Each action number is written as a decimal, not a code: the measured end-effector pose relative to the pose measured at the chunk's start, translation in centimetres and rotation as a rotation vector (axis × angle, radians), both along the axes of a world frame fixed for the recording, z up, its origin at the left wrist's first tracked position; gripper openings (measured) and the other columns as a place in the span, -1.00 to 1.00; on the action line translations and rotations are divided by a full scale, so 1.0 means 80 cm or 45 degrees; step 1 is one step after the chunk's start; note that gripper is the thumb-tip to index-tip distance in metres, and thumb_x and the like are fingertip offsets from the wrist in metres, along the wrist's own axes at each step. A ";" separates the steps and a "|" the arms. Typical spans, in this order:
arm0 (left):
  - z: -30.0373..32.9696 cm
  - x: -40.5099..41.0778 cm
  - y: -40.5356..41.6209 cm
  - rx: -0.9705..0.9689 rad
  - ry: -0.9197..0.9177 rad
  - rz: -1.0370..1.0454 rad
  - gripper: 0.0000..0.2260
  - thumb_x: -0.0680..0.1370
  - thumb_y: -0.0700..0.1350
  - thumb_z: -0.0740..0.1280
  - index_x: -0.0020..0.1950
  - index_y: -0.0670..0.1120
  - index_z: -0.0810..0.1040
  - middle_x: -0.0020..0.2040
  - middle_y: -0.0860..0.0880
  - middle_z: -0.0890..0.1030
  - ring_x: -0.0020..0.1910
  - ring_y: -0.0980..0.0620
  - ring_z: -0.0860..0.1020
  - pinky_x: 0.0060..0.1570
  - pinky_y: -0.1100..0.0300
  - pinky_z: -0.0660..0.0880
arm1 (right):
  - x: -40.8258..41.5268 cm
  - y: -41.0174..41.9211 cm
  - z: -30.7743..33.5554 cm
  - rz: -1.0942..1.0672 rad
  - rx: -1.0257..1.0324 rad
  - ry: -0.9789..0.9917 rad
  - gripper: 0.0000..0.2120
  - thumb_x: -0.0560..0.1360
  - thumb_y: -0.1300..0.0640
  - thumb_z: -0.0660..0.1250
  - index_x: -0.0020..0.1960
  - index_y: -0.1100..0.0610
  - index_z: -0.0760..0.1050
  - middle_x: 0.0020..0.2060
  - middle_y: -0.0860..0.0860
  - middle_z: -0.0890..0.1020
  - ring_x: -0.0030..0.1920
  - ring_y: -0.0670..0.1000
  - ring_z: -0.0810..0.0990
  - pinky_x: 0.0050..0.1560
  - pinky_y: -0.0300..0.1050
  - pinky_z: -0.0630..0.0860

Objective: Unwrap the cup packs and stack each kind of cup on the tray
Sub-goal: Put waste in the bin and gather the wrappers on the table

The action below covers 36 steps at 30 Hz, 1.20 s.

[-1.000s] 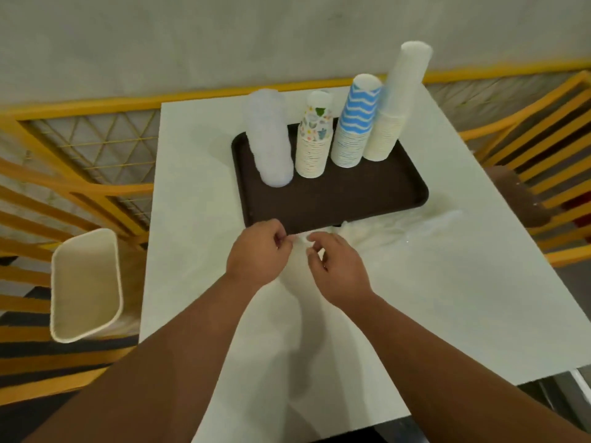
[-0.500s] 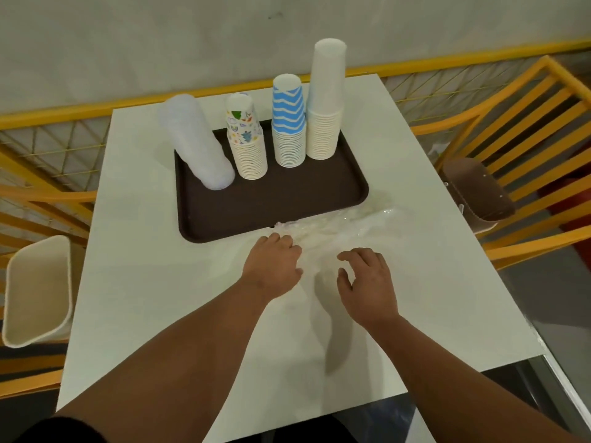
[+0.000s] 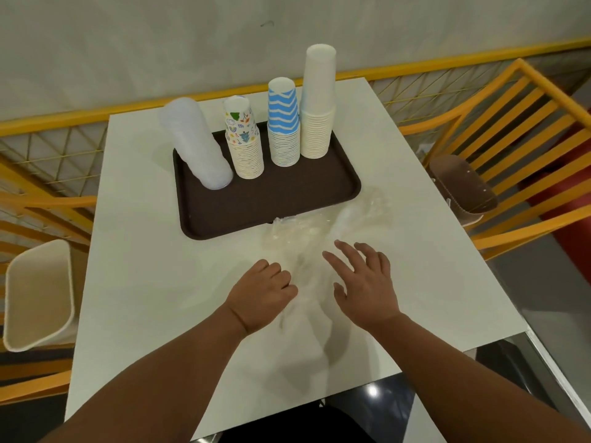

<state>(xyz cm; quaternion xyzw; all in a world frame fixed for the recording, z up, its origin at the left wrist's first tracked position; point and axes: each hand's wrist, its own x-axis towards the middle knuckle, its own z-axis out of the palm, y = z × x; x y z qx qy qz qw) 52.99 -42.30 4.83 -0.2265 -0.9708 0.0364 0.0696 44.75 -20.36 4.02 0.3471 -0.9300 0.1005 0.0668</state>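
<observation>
A dark brown tray sits on the white table and holds four stacks of upside-down cups in a row along its far edge. From the left: a leaning stack of clear plastic cups, a stack of paper cups with small coloured drawings, a stack with blue and white wavy stripes, and the tallest stack, plain white cups. The near part of the tray is bare.

Just in front of the tray's near right corner lies crumpled clear plastic wrap — it spreads across the table toward the person and partly overlaps the tray's near edge.

The left hand has its fingers curled under, knuckles up, at the left edge of the wrap; whether it actually pinches the film cannot be told, since the fingertips are hidden. The right hand is spread, fingers straight and apart, palm down over the wrap — it grips nothing, and whether it touches the film is unclear.

A cream chair seat stands left of the table, a brown one to the right, both in yellow frames.
</observation>
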 end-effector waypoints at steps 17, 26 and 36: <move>-0.012 0.090 -0.056 0.099 -0.189 0.069 -0.82 0.27 -0.29 0.45 -0.26 -0.04 0.56 -0.32 0.03 0.49 -0.30 -0.02 0.49 -0.24 0.12 0.45 | -0.005 -0.027 0.013 0.171 0.471 -0.206 -0.56 0.63 0.08 0.14 0.49 -0.11 0.27 0.45 -0.05 0.37 0.55 0.13 0.05 0.50 0.15 -0.09; 0.038 0.046 0.024 0.476 -0.501 0.609 -0.52 0.45 0.25 0.33 0.27 0.02 0.55 0.14 0.05 0.60 0.13 0.02 0.53 0.13 0.15 0.42 | -0.040 0.002 0.040 0.289 -0.065 -0.871 -0.82 0.54 0.28 0.23 0.05 0.15 0.59 -0.07 0.03 0.58 -0.01 0.07 0.55 -0.07 -0.21 0.35; 0.060 0.019 0.001 2.228 -0.608 1.467 -0.85 0.61 -0.20 0.22 0.01 -0.22 0.57 -0.36 -0.11 0.47 -0.45 -0.03 0.42 -0.36 0.13 0.43 | -0.100 0.054 0.090 -0.119 -0.314 -1.347 -0.37 0.58 -0.23 0.19 -0.12 0.39 0.50 -0.34 0.06 0.56 -0.35 -0.05 0.51 -0.24 -0.24 0.45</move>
